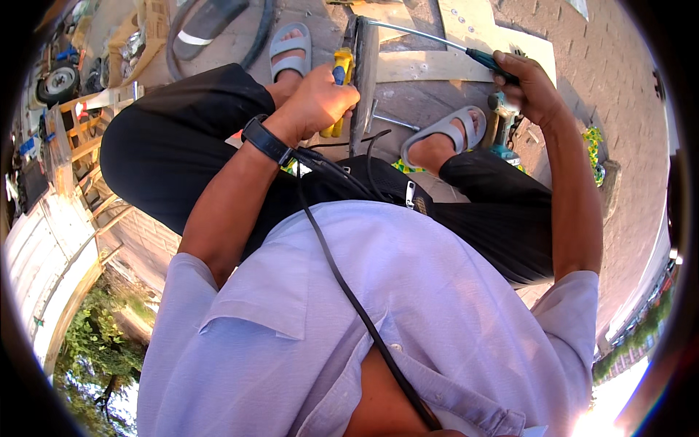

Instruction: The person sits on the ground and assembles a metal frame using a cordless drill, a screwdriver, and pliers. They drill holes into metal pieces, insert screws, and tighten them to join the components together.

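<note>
My left hand [314, 105] is wrapped around a yellow-handled tool [342, 64] with a blue patch, which looks like pliers; its jaws are hard to make out. Directly beside it, between my feet, a long narrow dark-grey piece [366, 80] runs away from me. Out to the right, my right hand [530, 89] grips a screwdriver [486, 63] by its dark green handle. The long thin shaft points left, and its tip is at the far end of the grey piece; whether it touches cannot be told.
Wooden boards [422, 66] lie beyond my right foot. A teal and grey cordless drill [504, 124] stands beside that foot. A thin metal rod [395, 121] lies between my feet. A black hose-like loop [263, 44] is at the far left. A black cable [328, 255] hangs down my shirt.
</note>
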Motion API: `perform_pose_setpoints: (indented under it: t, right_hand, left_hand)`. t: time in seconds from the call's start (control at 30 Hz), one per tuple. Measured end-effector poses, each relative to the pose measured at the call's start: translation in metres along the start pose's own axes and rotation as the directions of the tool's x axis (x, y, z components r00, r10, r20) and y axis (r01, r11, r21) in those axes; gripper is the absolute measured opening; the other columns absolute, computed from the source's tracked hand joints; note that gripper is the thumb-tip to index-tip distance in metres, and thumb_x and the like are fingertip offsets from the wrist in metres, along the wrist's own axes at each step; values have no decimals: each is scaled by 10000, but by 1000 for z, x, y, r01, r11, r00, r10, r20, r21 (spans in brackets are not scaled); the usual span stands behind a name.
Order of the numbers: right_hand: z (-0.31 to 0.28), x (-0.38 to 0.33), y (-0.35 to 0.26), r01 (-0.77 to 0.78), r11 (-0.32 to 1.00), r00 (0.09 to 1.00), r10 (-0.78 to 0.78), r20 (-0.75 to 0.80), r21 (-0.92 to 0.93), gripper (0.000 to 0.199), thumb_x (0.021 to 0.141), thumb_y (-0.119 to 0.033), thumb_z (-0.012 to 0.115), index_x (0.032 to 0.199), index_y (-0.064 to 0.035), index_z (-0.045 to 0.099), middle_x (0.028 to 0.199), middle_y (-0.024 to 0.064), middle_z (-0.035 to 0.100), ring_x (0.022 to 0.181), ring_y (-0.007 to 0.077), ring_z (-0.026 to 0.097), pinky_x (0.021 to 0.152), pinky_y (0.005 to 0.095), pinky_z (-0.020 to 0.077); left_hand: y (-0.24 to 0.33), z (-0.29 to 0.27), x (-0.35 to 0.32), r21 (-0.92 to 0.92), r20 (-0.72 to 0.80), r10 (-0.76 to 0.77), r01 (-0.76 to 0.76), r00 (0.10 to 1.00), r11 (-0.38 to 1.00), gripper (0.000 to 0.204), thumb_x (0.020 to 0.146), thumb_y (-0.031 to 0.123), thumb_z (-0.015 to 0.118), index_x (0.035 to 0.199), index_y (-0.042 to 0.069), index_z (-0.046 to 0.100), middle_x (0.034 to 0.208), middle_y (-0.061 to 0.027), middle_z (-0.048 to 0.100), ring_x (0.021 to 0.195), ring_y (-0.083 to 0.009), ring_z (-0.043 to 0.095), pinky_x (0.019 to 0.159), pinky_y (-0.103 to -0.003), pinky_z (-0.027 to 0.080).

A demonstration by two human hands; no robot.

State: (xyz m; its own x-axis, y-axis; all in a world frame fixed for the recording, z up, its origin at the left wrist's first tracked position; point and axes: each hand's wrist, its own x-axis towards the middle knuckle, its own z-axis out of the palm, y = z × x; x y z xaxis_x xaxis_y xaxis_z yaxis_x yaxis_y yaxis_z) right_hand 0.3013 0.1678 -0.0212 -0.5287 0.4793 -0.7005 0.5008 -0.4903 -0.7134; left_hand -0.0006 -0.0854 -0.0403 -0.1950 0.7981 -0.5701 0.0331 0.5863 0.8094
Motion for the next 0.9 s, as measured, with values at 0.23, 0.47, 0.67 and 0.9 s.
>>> perform_pose_setpoints:
  t: [0.23,0.47,0.67,0.9]
  right_hand:
    - [8,-2,7,445,749,803,-576,-150,-491,377,947,-327,720,1085,24,720,774,42,643,621,95,524,587,269,455]
    - [0,-9,-15,-76,995,997,75,17,58,343,970,-318,703,1075,9,703,725,20,584,547,69,469,518,248,405]
    - [10,-8,-1,324,774,870,-470,-150,-544,324,933,-247,750,1120,13,702,809,12,648,723,73,586,683,237,479]
    - [8,-8,0,-21,999,997,24,-79,44,305,998,-315,659,950,-14,671,733,20,582,515,79,447,500,257,426]
  left_hand:
    - [-7,-2,2,84,27,12,-14,1000,996,200,832,168,691,824,-24,634,676,-86,668,595,-176,652,539,-334,484]
    - [-28,-3,10,92,33,134,-136,990,986,192,835,168,683,795,-12,632,659,-83,660,594,-179,647,541,-332,478]
    - [-20,0,5,-26,13,5,-4,1000,1000,195,837,170,676,778,-10,625,666,-73,654,576,-177,626,531,-343,457]
    - [-46,-5,15,197,116,291,-309,950,930,244,829,181,668,830,-59,629,665,-132,652,601,-223,646,556,-366,473]
